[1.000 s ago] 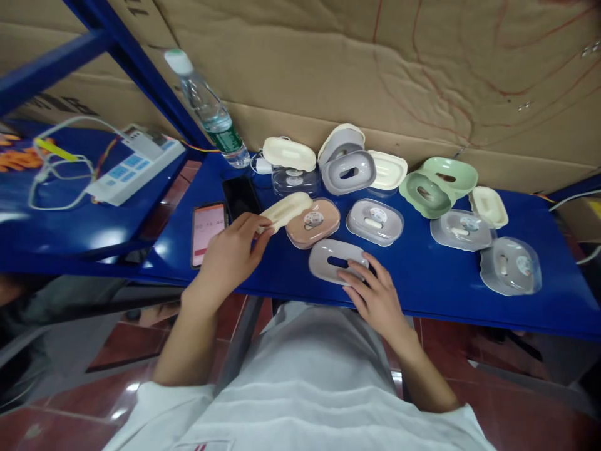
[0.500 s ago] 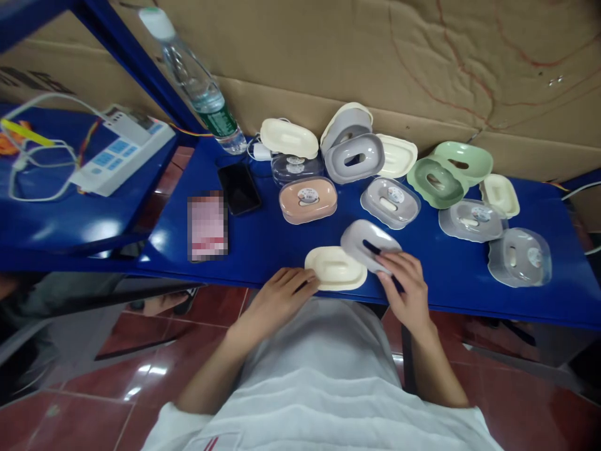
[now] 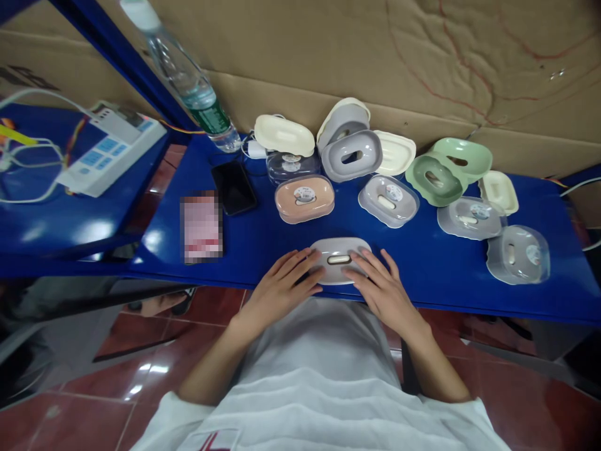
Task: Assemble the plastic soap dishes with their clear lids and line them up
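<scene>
Grey dish [image 3: 340, 274] sits on the blue table [image 3: 263, 238] at the front edge, about mid-length, slot up. Cream bar [image 3: 339, 259] fills the slot, so I'd call those two parts mated; can't confirm seating all round, the ends are under fingers. Left hand [image 3: 287, 279] on the dish's left end, right hand [image 3: 382, 285] on its right end. Both: fingers spread, tips resting on the top face, not clenched. Press force: can't tell. No clear cover on it, so it reads as one part short of the finished-looking units. Those, covers on: pink unit [image 3: 317, 203] behind the left hand, grey unit [image 3: 399, 210] behind the right, labelled unit [image 3: 474, 228] further right, end unit [image 3: 519, 260] near the table's right edge. Call it four done, one in hand. Open stock along the back edge: cream tray [image 3: 284, 134] on top of a clear cover [image 3: 300, 173], loose grey dish [image 3: 350, 170] against a stacked pair, front green dish [image 3: 432, 195] overlapping rear green dish [image 3: 474, 164], small cream tray [image 3: 498, 191] to the right. My read: a good share left; exact count uncertain, pieces overlap.
</scene>
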`<action>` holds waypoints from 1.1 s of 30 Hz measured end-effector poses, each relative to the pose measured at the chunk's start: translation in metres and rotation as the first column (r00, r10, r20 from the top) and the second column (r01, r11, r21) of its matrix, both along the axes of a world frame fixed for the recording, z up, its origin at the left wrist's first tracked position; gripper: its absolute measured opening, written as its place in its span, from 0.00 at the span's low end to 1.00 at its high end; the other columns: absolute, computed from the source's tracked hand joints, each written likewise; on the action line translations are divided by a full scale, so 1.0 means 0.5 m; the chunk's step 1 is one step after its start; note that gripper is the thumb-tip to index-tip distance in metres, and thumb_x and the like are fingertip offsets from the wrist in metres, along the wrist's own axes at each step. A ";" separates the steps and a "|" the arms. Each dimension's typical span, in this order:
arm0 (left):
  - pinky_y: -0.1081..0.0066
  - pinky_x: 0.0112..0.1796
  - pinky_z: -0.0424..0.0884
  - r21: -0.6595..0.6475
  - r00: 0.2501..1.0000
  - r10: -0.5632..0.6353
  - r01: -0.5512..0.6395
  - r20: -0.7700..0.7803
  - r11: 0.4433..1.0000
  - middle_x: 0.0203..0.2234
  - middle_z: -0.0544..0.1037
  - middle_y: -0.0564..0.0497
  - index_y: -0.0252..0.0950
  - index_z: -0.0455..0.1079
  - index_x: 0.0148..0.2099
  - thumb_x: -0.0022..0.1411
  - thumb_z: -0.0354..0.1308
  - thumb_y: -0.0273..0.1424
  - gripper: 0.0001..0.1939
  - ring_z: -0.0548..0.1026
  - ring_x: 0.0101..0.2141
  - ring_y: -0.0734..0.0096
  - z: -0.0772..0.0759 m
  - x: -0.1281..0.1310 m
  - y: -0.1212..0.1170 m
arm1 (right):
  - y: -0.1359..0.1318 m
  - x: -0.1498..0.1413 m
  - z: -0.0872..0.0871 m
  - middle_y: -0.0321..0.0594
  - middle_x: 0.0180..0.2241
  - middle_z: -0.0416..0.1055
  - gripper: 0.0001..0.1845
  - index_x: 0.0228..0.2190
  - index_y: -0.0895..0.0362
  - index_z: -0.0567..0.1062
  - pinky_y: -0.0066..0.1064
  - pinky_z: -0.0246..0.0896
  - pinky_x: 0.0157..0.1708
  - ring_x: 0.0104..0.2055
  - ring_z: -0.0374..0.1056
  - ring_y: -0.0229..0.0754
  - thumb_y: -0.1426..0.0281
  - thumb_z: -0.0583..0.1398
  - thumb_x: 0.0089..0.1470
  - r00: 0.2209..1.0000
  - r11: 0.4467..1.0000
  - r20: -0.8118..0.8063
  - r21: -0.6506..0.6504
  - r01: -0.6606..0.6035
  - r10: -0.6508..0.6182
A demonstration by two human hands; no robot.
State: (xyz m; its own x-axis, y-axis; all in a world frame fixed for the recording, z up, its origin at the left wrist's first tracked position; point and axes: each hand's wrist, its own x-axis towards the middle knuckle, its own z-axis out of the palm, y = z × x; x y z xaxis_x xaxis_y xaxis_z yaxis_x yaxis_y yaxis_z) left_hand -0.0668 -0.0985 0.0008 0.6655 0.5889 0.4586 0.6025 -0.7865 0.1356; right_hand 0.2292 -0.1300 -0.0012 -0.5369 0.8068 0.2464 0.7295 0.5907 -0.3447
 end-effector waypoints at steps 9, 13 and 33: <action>0.48 0.67 0.72 0.005 0.994 -0.098 0.098 0.046 0.995 0.61 0.80 0.41 0.39 0.76 0.58 0.73 0.66 0.31 0.13 0.74 0.67 0.54 -0.024 0.015 0.009 | 0.019 -0.003 0.016 0.46 0.67 0.72 0.24 0.63 0.51 0.74 0.61 0.54 0.76 0.76 0.57 0.52 0.77 0.55 0.72 0.998 0.998 -0.021 -0.006 -0.055 0.055; 0.40 0.71 0.64 -0.044 0.990 -0.115 0.119 0.080 0.992 0.60 0.81 0.41 0.39 0.75 0.59 0.71 0.66 0.26 0.16 0.73 0.67 0.53 -0.027 0.015 0.010 | 0.031 -0.002 0.026 0.47 0.64 0.75 0.20 0.62 0.51 0.76 0.62 0.58 0.74 0.72 0.65 0.54 0.70 0.61 0.71 0.995 0.995 0.012 0.008 -0.096 0.096; 0.42 0.68 0.70 0.006 0.989 -0.095 0.095 0.114 0.995 0.57 0.79 0.39 0.37 0.75 0.60 0.71 0.67 0.33 0.18 0.77 0.62 0.51 -0.018 0.013 0.025 | 0.305 0.023 0.137 0.55 0.65 0.70 0.26 0.66 0.54 0.70 0.61 0.62 0.68 0.69 0.65 0.61 0.59 0.57 0.73 0.996 0.974 0.001 0.209 0.084 -0.086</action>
